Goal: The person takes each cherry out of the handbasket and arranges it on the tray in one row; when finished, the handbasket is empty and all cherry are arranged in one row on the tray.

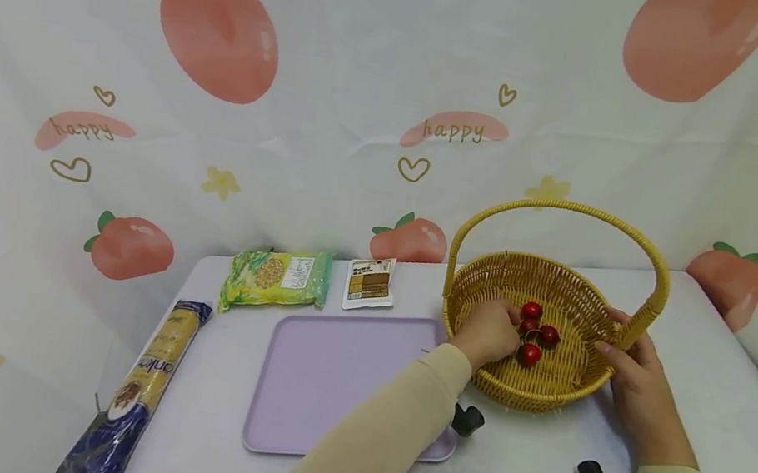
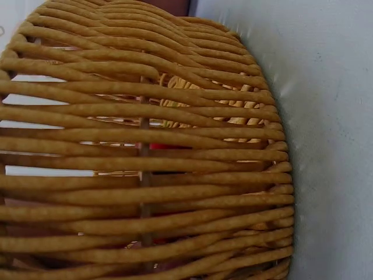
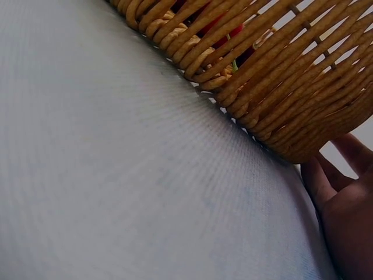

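Observation:
A yellow wicker basket (image 1: pixel 534 391) with a tall arched handle stands on the right of the table, holding several shiny red cherries (image 1: pixel 529 353). My left hand (image 1: pixel 490 332) reaches over its near left rim, fingertips right at the cherries. Those fingertips are mostly hidden, and I cannot tell whether they pinch one. At the right side, my right hand (image 1: pixel 637 388) grips the basket's rim beside the handle base, thumb over the edge. The left wrist view is filled by the woven wall (image 2: pixel 145 192), with red showing through gaps. In the right wrist view the right-hand fingers (image 3: pixel 317 178) touch the wicker.
Left of the basket lies a lilac tray (image 1: pixel 323 379), partly under my left sleeve. Behind it are a green-yellow food packet (image 1: pixel 276 279) and a small white-brown packet (image 1: pixel 371 283). A long pasta bag (image 1: pixel 142 389) lies along the left table edge. A printed curtain hangs behind.

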{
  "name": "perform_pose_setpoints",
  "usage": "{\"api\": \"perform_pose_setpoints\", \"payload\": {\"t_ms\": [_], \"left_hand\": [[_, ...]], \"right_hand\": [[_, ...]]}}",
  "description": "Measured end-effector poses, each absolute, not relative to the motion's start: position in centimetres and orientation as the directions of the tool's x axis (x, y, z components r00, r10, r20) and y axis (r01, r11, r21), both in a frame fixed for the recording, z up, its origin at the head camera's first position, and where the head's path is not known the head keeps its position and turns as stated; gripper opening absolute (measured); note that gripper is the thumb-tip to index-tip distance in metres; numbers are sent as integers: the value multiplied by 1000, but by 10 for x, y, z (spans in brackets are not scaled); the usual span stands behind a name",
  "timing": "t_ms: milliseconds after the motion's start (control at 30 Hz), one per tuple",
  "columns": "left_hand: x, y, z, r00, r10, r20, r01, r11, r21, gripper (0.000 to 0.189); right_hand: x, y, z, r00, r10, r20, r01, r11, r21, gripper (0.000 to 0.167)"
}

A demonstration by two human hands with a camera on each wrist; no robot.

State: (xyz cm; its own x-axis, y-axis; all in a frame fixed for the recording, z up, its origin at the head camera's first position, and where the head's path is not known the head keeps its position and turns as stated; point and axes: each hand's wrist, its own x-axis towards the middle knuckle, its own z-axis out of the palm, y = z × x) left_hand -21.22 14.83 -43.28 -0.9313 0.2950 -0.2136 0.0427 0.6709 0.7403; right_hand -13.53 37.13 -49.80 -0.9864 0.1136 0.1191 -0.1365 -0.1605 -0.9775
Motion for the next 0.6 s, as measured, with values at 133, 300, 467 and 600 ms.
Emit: {"api": "perform_pose_setpoints", "payload": {"t_ms": [133,300,467,600], "left_hand": [[-213,148,-433,-942,269,-201,22,647,762,25],[-214,147,-435,-928,332,-169,128,709,694,15],[-214,146,-436,-926,328,-189,101,695,712,14],[-213,146,-435,-932,324,-163,54,568,821,18]], "right_hand": [[-135,371,-497,-987,112,113,-129,-145,-981,54],[-135,371,-498,-987,117,108,-125,-144,-982,54],[-134,370,-498,-988,118,97,-114,-148,-982,53],[-135,370,-497,-986,122,111,-127,-137,-982,53]]}}
